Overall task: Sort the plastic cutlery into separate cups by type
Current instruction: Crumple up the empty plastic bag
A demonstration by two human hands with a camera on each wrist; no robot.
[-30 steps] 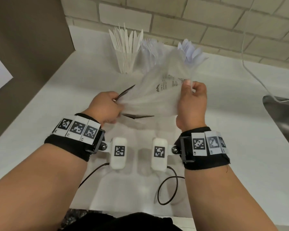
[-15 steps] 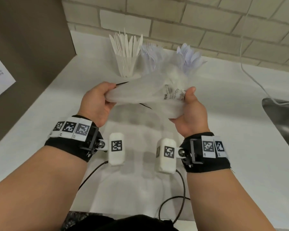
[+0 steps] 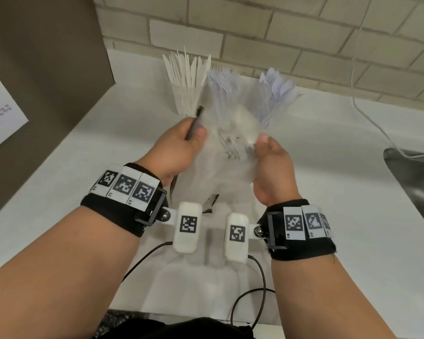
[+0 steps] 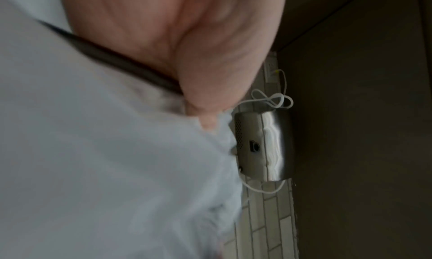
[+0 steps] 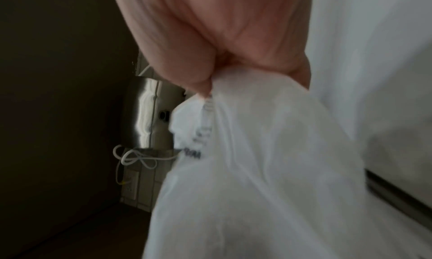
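Cutlery already sat sorted in cups; both hands, left and right, had scrunched the empty bag tighter, grips clenched on it, so basically done.

A kitchenette or break room: white counter, steel sink, brick-tiled wall, steel paper-towel dispenser.
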